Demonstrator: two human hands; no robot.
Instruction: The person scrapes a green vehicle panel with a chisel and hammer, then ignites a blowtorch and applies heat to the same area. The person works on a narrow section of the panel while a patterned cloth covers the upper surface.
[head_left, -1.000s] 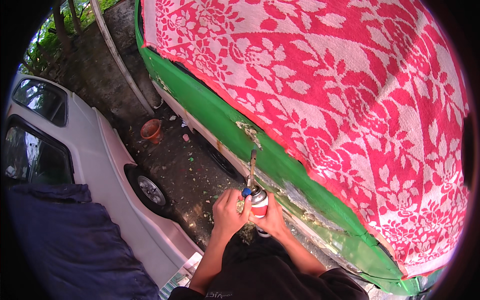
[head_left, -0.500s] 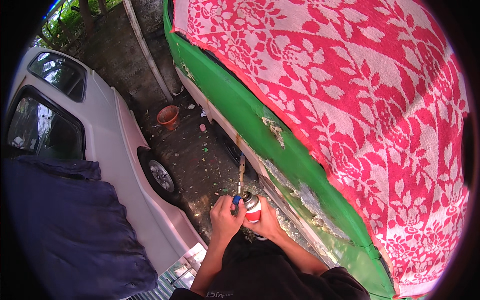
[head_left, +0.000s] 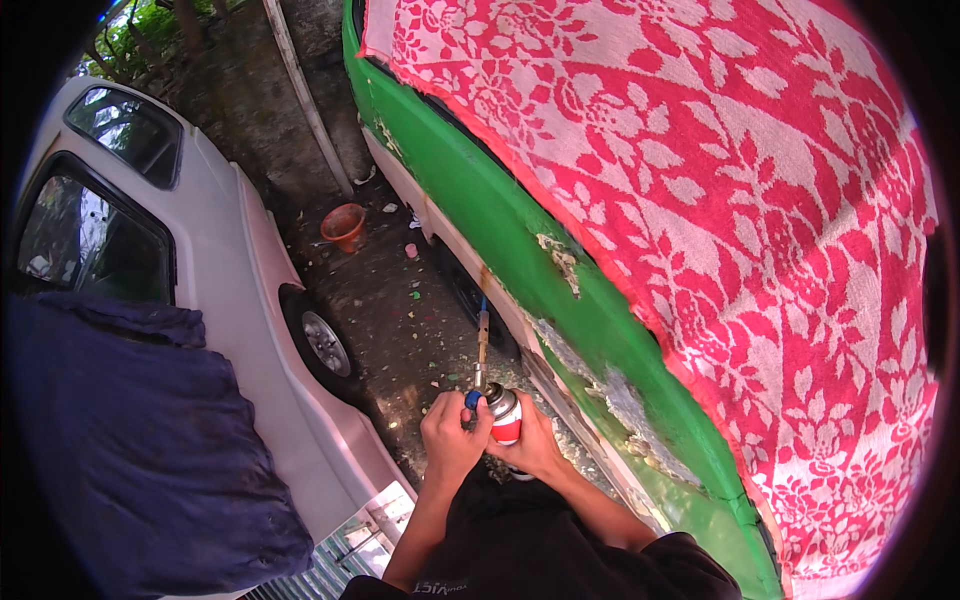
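Observation:
In front of my body I hold a gas blowtorch (head_left: 507,428) with a red-and-white canister and a long metal nozzle pointing away from me. My right hand (head_left: 536,446) is wrapped round the canister. Thumb and fingers of my left hand (head_left: 452,437) are closed on the torch's blue knob (head_left: 473,399). A thin blue flame (head_left: 485,303) shows at the nozzle's tip. To the right, a green car body (head_left: 600,318) has patches of peeled, flaking paint (head_left: 622,405); the torch stays apart from them.
A pink-and-white floral cloth (head_left: 740,200) covers the green car's upper part. At left stands a pale car (head_left: 225,260) with a dark cloth (head_left: 150,440) over it. Paint flakes litter the ground between them. An orange bucket (head_left: 344,228) and a pole (head_left: 308,95) are farther off.
A blue flame now shows at the nozzle's tip, where none was visible before. My hands keep the same grip. The view has shifted slightly, moving the surroundings a little to the right.

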